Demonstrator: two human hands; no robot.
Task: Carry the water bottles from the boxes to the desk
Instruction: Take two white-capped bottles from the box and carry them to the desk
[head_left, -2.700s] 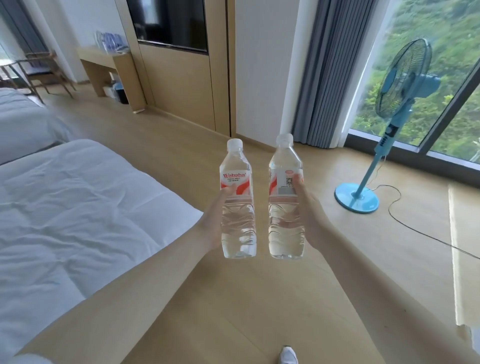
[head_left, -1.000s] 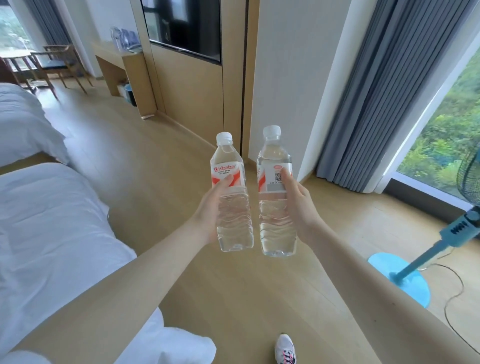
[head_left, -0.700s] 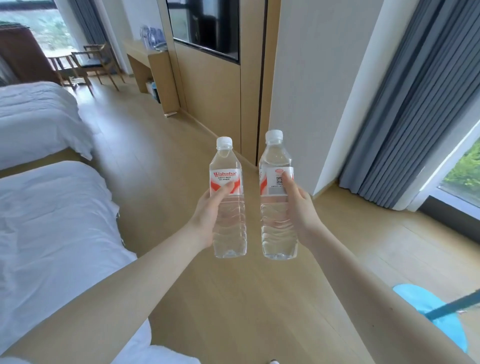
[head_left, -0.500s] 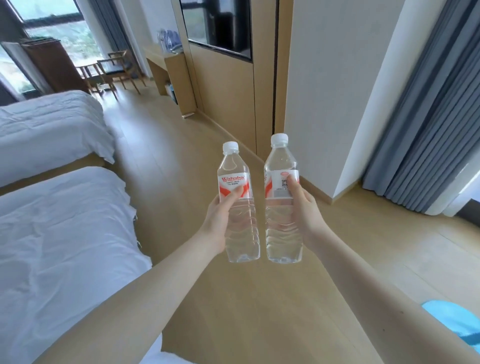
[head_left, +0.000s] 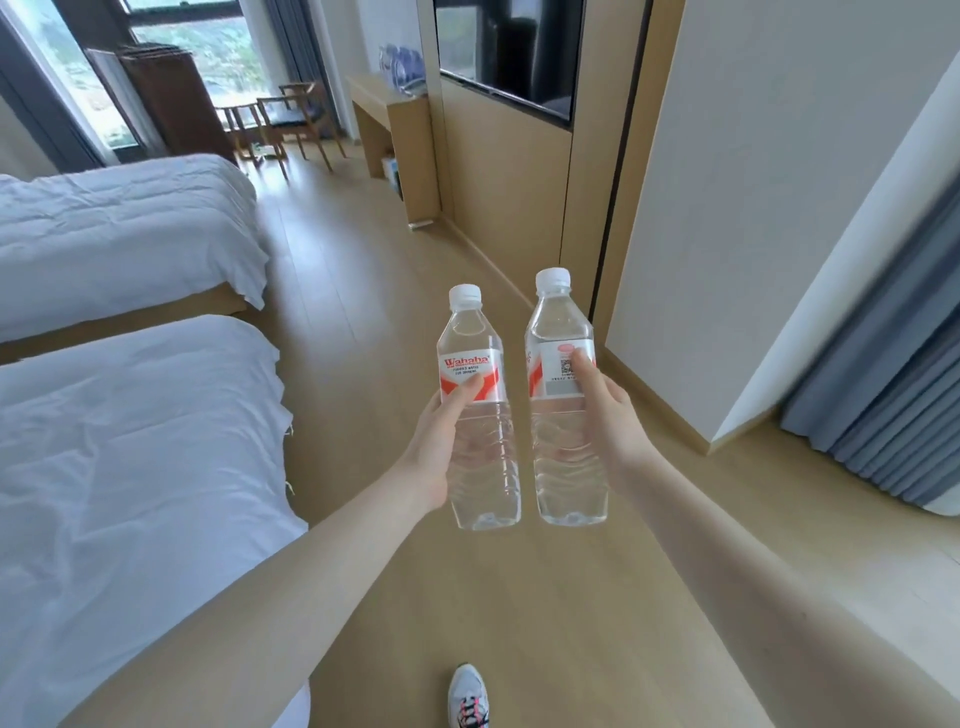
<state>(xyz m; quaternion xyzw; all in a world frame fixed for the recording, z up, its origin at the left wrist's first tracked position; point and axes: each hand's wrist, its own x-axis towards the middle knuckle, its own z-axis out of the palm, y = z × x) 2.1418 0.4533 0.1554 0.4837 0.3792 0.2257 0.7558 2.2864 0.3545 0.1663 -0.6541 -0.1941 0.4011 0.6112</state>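
I hold two clear water bottles upright in front of me, side by side with a small gap. My left hand (head_left: 434, 452) grips the left bottle (head_left: 480, 415), which has a white cap and a red-and-white label. My right hand (head_left: 610, 415) grips the right bottle (head_left: 563, 400) around its label. Far ahead along the right wall stands the wooden desk (head_left: 387, 111), with several bottles (head_left: 397, 65) on its top. No boxes are in view.
Two white beds (head_left: 130, 415) lie on my left, leaving a wooden floor aisle (head_left: 353, 322) toward the desk. The wall with a dark screen (head_left: 506, 47) and grey curtains (head_left: 883, 395) are on the right. Chairs (head_left: 291, 122) stand by the far window. My shoe (head_left: 467, 699) shows below.
The view has swung left, away from the blue fan and the window, toward the aisle and the desk. Both hands still hold their bottles the same way.
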